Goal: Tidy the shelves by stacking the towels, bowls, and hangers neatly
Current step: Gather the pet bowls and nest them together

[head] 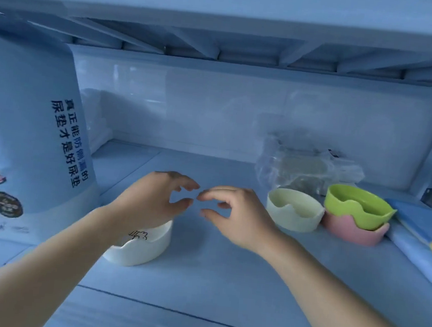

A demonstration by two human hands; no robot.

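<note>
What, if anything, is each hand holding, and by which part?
Nothing. The left hand and right hand are both empty, fingers loosely curled above the shelf.

At your left stands a large white pad package (28, 132), its Chinese lettering running sideways down the wrapper. Ahead of you, a glossy pale back panel (201, 109) catches the light. A crumpled clear plastic bag (307, 166) lies before it at right, near a blue pack (418, 243) with a yellow patch at the right edge.

The left hand (153, 199) over a white bowl (146, 249), right hand (233, 215) alongside — hands empty, fingertips close.
</note>
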